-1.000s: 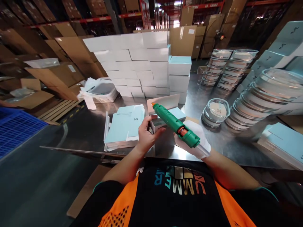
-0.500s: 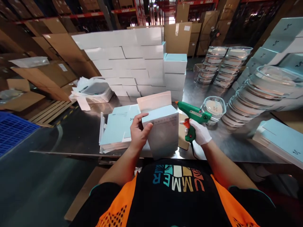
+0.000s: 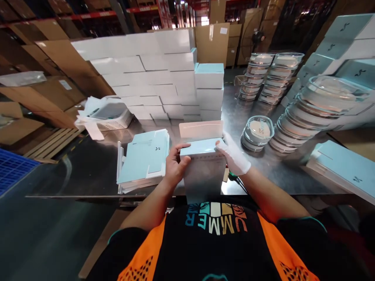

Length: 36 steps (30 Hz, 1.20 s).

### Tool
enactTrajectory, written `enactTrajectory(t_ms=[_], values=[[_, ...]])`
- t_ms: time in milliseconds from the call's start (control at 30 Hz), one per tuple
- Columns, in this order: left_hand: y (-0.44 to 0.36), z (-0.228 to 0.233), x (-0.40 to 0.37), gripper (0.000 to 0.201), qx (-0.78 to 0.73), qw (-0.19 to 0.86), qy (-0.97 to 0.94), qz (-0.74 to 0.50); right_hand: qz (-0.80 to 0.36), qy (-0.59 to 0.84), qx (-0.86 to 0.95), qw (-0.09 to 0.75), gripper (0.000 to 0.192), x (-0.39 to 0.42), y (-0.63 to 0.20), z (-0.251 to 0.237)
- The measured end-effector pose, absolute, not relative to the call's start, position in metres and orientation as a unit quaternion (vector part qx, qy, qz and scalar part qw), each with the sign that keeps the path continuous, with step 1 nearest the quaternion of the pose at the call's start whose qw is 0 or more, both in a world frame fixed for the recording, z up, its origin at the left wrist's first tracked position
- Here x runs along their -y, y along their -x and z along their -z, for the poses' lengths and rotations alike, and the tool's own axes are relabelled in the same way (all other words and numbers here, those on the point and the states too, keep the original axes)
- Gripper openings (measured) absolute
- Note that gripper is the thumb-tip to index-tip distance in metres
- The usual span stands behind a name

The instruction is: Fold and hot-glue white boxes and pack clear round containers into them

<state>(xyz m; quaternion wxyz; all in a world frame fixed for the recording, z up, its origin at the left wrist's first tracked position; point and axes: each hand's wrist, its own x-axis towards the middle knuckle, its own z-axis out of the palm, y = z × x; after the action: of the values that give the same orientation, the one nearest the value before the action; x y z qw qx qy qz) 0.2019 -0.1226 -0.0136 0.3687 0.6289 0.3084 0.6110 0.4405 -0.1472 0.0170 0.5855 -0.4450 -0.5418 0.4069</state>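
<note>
A white and pale blue cardboard box (image 3: 204, 171) stands upright at the table's front edge, one flap (image 3: 202, 130) raised at the back. My bare left hand (image 3: 177, 166) grips its left top corner, thumb on the near face and fingers over the top. My right hand (image 3: 234, 156), in a white glove with a bare thumb tip, clasps the top right corner. Beneath the right wrist, the green glue gun (image 3: 233, 176) lies on the table, mostly hidden by the hand and box. Left of the box is a stack of flat pale blue cartons (image 3: 145, 156).
White boxes (image 3: 152, 74) form a wall at the back. Lidded glass containers (image 3: 258, 132) and taller glass stacks (image 3: 310, 113) stand to the right. A white basket (image 3: 114, 117) holds papers at the left. More flat cartons (image 3: 345, 164) lie at the right edge.
My right hand has put down the green glue gun and taken hold of the box's right top corner. The box has turned to face me more squarely; my left hand still grips it.
</note>
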Motion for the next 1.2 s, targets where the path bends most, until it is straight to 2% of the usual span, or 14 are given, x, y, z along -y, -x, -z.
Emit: enactTrajectory(t_ms=[167,200,333,467,533,600,667,733,800,867,933,1000,1100,1200], values=[[-0.202,0.018,0.115,0.063,-0.253,0.299,-0.613,-0.686,-0.400,0.407,0.612,0.547,0.094,0.155,-0.437,-0.028],[-0.201,0.018,0.114,0.062,-0.238,0.298,-0.615,-0.690,-0.380,0.398,0.634,0.544,0.088,0.158,-0.441,-0.026],[-0.195,0.016,0.112,0.042,-0.213,0.285,-0.678,-0.643,-0.306,0.365,0.702,0.530,0.044,0.169,-0.453,-0.022],[-0.183,0.004,0.108,0.034,-0.187,0.270,-0.704,-0.630,-0.267,0.347,0.733,0.522,0.029,0.174,-0.452,-0.025],[-0.175,-0.012,0.107,0.031,-0.168,0.237,-0.764,-0.576,-0.231,0.340,0.753,0.514,0.025,0.175,-0.446,-0.027],[-0.169,-0.035,0.110,0.035,-0.160,0.169,-0.857,-0.459,-0.179,0.326,0.790,0.487,0.031,0.174,-0.438,-0.029],[-0.165,-0.058,0.117,0.049,-0.172,0.100,-0.927,-0.318,-0.137,0.287,0.842,0.437,0.057,0.171,-0.433,-0.032],[-0.160,-0.077,0.125,0.056,-0.183,0.060,-0.953,-0.233,-0.115,0.261,0.873,0.395,0.086,0.163,-0.441,-0.034],[-0.151,-0.085,0.127,0.058,-0.208,0.033,-0.936,-0.280,-0.077,0.321,0.860,0.389,0.091,0.149,-0.469,-0.031],[-0.137,-0.083,0.118,0.070,-0.242,0.018,-0.850,-0.468,0.003,0.480,0.786,0.389,0.079,0.135,-0.514,-0.022],[-0.126,-0.069,0.103,0.088,-0.265,0.061,-0.705,-0.655,0.088,0.659,0.670,0.330,0.067,0.122,-0.564,-0.007],[-0.125,-0.045,0.090,0.099,-0.304,0.187,-0.587,-0.727,0.115,0.766,0.586,0.239,0.047,0.115,-0.607,0.011],[-0.153,-0.002,0.086,0.096,-0.381,0.490,-0.465,-0.631,0.120,0.797,0.562,0.186,0.027,0.114,-0.641,0.026],[-0.212,0.031,0.097,0.084,-0.354,0.711,-0.366,-0.485,0.159,0.793,0.545,0.221,0.026,0.119,-0.642,0.025]])
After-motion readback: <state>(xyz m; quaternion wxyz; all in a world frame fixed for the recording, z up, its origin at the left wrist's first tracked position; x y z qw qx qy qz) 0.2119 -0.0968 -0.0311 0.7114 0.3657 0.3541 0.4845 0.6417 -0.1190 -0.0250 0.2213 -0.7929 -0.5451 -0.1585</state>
